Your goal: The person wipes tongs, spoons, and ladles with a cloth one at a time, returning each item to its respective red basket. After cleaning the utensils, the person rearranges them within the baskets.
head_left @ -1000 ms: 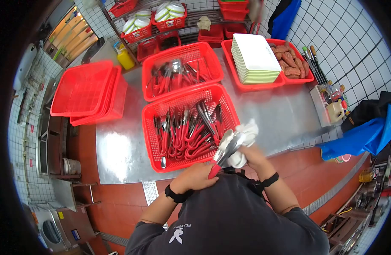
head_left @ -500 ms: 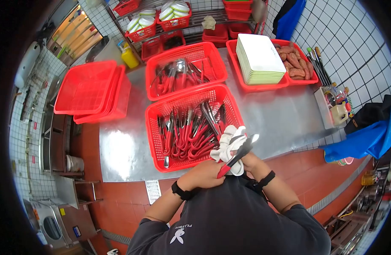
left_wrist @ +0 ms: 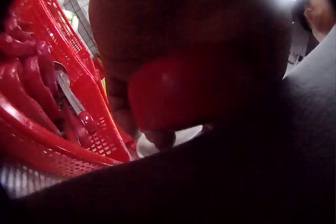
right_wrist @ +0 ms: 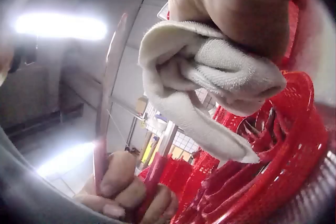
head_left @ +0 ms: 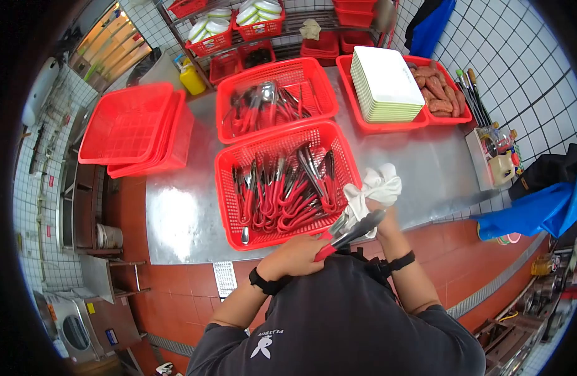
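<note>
At the near edge of the surface (head_left: 426,169), my left hand (head_left: 299,254) grips the tongs (head_left: 354,230); my right hand (head_left: 389,217), clutching the cloth (head_left: 376,187), has slid clear: wiped, probably.

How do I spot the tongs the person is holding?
Find the steel table and the red basket at its near edge. Right in front of it, the left hand grips one pair of tongs by the red handle, with the right hand holding a white cloth close by. It is the only pair not lying in a basket.
</note>
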`<state>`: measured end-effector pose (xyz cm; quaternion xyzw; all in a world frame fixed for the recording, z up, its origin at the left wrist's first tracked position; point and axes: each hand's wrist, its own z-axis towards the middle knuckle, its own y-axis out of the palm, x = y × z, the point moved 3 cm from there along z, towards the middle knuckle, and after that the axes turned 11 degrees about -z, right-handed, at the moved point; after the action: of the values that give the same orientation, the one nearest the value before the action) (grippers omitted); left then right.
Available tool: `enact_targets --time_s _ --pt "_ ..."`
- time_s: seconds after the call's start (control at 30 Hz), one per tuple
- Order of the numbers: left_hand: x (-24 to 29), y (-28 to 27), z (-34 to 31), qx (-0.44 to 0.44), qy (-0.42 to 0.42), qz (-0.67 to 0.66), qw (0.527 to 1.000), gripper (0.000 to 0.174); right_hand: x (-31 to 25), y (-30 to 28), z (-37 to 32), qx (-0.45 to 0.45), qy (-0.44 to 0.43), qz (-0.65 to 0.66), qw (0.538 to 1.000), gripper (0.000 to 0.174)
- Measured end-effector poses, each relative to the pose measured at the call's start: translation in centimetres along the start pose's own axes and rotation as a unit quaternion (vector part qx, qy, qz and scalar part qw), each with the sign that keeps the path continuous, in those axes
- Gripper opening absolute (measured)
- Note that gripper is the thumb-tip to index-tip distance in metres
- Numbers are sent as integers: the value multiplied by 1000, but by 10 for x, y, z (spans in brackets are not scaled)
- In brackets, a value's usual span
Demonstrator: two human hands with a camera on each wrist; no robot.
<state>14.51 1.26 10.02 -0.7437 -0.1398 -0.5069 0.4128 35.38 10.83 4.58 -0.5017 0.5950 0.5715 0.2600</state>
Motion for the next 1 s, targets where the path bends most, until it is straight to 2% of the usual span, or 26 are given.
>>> enact_targets --time_s 0.03,0.1,0.13,0.17,0.23,0.27,0.3,0.37,0.43,0.5,0.53,0.6,0.63,0.73,0.9,1.0 --pt "0 1 -2 -1 0 0 1000 27 -11 3 -3 1 0 0 1000 64" --pt "-1 3 -7 -16 -43 -15 999 29 -35 2 -7 74 -58 -81 992 61" --pt "-1 4 -10 -16 -43 -15 999 29 -29 -13 -3 72 -121 -3 990 56" --pt "-2 3 -14 11 -65 -40 997 30 -31 -22 -4 73 -121 -3 990 56" --pt "-9 2 -18 37 -86 -65 993 31 -56 -16 -15 58 -94 5 994 56" --pt "-15 2 -19 52 -92 -56 993 32 -68 -7 -25 -3 -40 22 999 60" --pt "-17 1 -19 66 -97 -47 992 33 -64 -7 -28 -1 -39 22 999 60" --pt "-13 -2 -13 68 -90 -48 993 33 -55 0 -35 -117 -13 -6 993 67" --pt "-4 -5 -1 72 -83 -47 993 34 -40 14 -42 -138 50 -54 988 74" --pt "8 -3 14 87 -32 -91 992 36 -34 40 -44 -148 59 -45 986 71" --pt "11 -2 16 81 -35 -97 991 37 -29 45 -42 -149 58 -46 986 71" --pt "2 2 22 81 -55 -58 994 38 -21 47 -36 -112 70 22 991 61" --pt "-3 3 24 80 -75 -18 994 38 -21 49 -35 -112 70 22 991 61" --pt "-8 6 24 75 -96 25 992 38 -27 48 -31 -26 37 48 998 47" --pt "-10 6 19 65 -95 24 993 33 -27 22 -21 29 27 58 998 48" --pt "-7 0 10 46 -97 19 994 31 -30 3 -17 71 -32 26 997 44"
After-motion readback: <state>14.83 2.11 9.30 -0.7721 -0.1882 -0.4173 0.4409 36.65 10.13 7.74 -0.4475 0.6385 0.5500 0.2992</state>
